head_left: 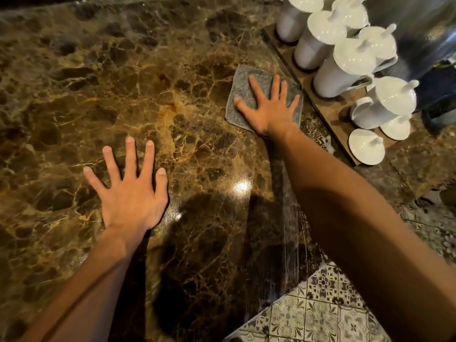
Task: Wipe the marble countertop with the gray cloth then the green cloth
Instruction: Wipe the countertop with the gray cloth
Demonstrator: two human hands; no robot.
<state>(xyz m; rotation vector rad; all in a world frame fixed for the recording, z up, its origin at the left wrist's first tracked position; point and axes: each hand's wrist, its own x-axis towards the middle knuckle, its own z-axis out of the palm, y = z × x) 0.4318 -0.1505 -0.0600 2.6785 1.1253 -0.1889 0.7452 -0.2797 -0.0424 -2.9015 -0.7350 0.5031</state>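
Observation:
The brown, gold-veined marble countertop [74, 95] fills most of the view. A folded gray cloth [243, 81] lies flat on it at the upper right, close to a wooden tray. My right hand [270, 108] presses down on the cloth with its palm and spread fingers. My left hand [132, 187] rests flat on the bare marble at the lower left, fingers apart, holding nothing. A faint wet streak runs along the marble beside my right forearm. No green cloth is in view.
A long wooden tray [330, 114] at the upper right carries several white lidded jars [345, 62] and loose white lids [366, 146], just right of the cloth. The counter's edge runs diagonally at the lower right above a patterned tile floor [320, 312].

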